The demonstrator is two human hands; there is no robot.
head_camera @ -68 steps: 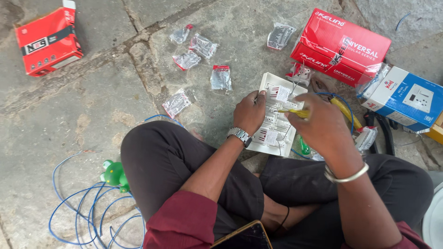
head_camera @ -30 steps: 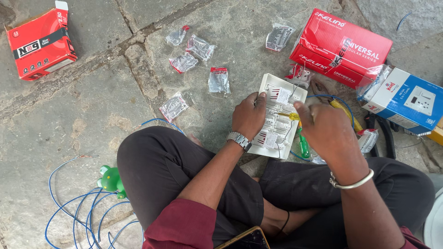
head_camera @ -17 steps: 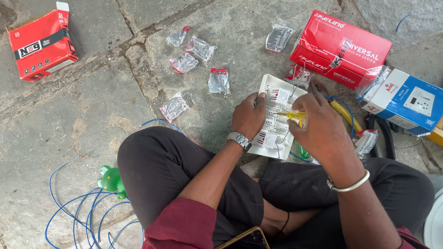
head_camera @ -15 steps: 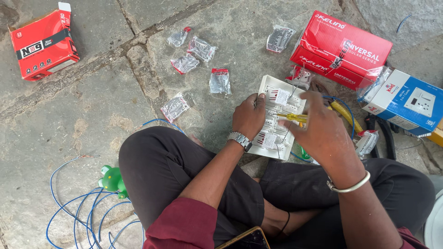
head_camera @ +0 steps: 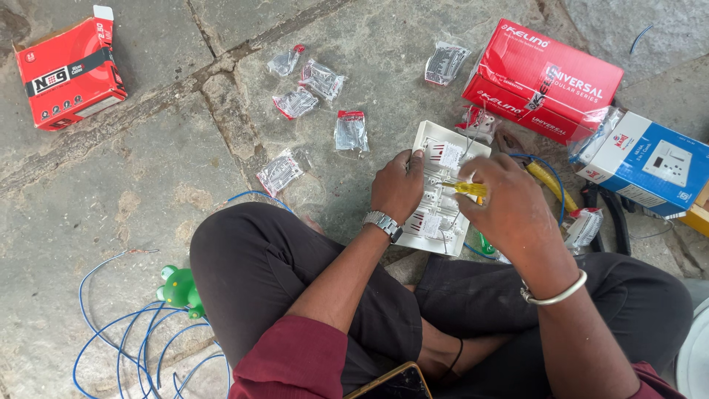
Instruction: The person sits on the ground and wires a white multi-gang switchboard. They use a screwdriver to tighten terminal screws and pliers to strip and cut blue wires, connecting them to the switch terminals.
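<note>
Person seated cross-legged on stone floor [head_camera: 133,192], view from above.

Near edge: coil of blue wire [head_camera: 125,347] at lower-left corner of floor, small green plastic item [head_camera: 179,288] just beside it, by the knee. Dark phone [head_camera: 391,384] in lap.

Centre: white switch plate [head_camera: 442,188], back side up, lies tilted against the leg. L hand [head_camera: 397,188], w/ metal watch [head_camera: 382,224], grips plate's left edge, thumb on top, fingers wrapped. R hand [head_camera: 506,210], bangle on wrist, closed around yellow-handled screwdriver [head_camera: 464,188]; tip on plate's middle. R hand covers plate's right edge – can't see what is under it.

Right of plate: yellow tool handle [head_camera: 550,185] and thin blue wire loop, black cable [head_camera: 613,222], small clear packet [head_camera: 586,227] touching trouser leg.

Beyond: approx. six clear packets [head_camera: 349,131] w/ red bits scattered mid-floor, well apart from hands. Blue-white box [head_camera: 650,164] at right edge; red box [head_camera: 543,80] behind it, nr top-right corner. Smaller red carton [head_camera: 70,68] at top-left corner, flap open. Crack in stone runs diagonally between carton and packets.
</note>
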